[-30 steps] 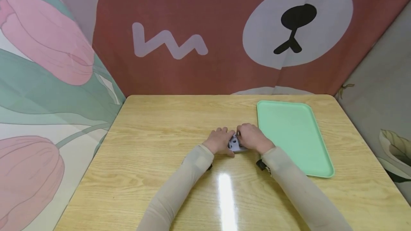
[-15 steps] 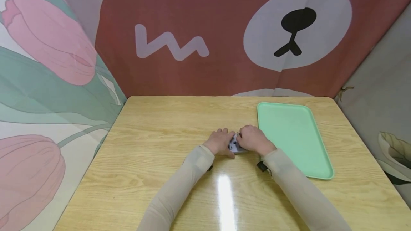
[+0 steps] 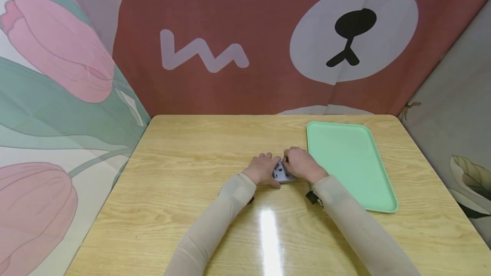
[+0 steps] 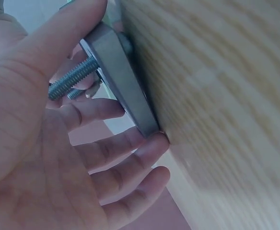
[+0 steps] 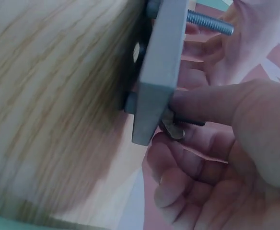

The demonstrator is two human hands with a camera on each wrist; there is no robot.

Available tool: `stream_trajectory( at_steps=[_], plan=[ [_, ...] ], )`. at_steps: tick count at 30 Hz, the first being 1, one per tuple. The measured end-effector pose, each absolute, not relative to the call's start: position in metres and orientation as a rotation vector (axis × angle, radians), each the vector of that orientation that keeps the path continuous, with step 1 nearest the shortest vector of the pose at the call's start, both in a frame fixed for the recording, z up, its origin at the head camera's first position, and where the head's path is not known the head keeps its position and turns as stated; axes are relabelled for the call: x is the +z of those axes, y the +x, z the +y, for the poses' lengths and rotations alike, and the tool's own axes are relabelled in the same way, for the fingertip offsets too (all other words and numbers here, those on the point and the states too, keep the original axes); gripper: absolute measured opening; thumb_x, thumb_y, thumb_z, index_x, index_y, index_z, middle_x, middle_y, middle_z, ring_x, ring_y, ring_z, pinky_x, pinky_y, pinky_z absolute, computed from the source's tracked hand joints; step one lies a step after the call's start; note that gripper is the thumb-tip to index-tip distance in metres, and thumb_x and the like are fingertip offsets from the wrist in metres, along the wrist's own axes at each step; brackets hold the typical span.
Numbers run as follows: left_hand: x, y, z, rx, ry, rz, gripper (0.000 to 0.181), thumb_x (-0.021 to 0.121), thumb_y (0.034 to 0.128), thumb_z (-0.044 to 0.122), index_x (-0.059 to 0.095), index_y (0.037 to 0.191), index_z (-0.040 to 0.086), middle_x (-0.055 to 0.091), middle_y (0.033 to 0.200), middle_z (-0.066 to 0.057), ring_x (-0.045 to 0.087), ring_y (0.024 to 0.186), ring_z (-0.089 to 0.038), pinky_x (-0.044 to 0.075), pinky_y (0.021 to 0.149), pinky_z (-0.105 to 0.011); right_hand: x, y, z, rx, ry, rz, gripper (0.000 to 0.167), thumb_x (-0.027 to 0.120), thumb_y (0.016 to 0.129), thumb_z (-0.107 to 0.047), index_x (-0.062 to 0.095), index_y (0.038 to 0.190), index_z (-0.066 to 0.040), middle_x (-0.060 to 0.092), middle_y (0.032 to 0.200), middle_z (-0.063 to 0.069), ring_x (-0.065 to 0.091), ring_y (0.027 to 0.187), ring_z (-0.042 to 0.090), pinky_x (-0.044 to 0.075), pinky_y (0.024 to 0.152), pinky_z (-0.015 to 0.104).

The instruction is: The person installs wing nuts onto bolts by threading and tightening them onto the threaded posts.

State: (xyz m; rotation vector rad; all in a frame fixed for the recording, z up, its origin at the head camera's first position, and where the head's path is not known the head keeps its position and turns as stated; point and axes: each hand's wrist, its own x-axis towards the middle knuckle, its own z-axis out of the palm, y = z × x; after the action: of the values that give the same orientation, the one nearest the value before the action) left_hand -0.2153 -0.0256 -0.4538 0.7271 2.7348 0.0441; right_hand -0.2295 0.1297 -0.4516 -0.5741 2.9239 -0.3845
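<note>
Evidently, the plate lies flat on the table, just left of the tray, bolts upright. The left hand grips it by the edges, thumb opposing fingers slightly spread. The right hand is nearly closed, thumb and forefinger pinching a wing nut at one bolt.

Green tray on wooden table; red printed cloth behind.
</note>
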Motion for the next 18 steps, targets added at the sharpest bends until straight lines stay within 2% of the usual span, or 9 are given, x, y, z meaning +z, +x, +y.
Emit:
stream_trajectory(
  at_steps=[4,10,14,18],
  plan=[
    [-0.4534,-0.2145,-0.0247,0.047,0.734,2.736,0.081,0.074,0.0718,0.057,0.043,0.137,0.022,0.049,0.108,0.0,0.044,0.092,-0.017,0.041,0.078,-0.035,-0.4522,-0.2299,0.1276,-0.365,-0.516,2.92,0.018,0.06,0.091,-0.019,0.061,0.081,-0.003,0.054,0.071,0.005,0.052,0.06,0.018,0.042,0.051,0.03],
    [-0.4541,-0.2146,-0.0251,0.044,0.723,2.737,0.085,0.074,0.0717,0.058,0.04,0.141,0.023,0.05,0.114,-0.002,0.046,0.098,-0.019,0.042,0.084,-0.037,-0.4548,-0.2279,0.1264,-0.441,-0.511,2.935,0.015,0.059,0.091,-0.017,0.057,0.088,-0.002,0.055,0.073,0.006,0.053,0.06,0.018,0.043,0.05,0.029],
    [-0.4557,-0.2157,-0.0271,0.066,0.73,2.734,0.085,0.073,0.0719,0.06,0.04,0.141,0.022,0.05,0.114,-0.002,0.046,0.097,-0.019,0.042,0.082,-0.036,-0.4549,-0.2236,0.1268,-0.554,-0.548,2.915,0.012,0.058,0.089,-0.011,0.056,0.098,-0.003,0.06,0.081,0.009,0.054,0.064,0.018,0.044,0.053,0.03],
    [-0.4564,-0.218,-0.0314,0.117,0.749,2.72,0.084,0.072,0.0712,0.062,0.043,0.139,0.021,0.049,0.107,-0.001,0.045,0.09,-0.018,0.042,0.073,-0.031,-0.4533,-0.2202,0.1266,-0.565,-0.61,2.886,0.02,0.058,0.086,-0.008,0.061,0.106,-0.004,0.063,0.097,0.012,0.056,0.076,0.021,0.048,0.066,0.035]
  ],
)
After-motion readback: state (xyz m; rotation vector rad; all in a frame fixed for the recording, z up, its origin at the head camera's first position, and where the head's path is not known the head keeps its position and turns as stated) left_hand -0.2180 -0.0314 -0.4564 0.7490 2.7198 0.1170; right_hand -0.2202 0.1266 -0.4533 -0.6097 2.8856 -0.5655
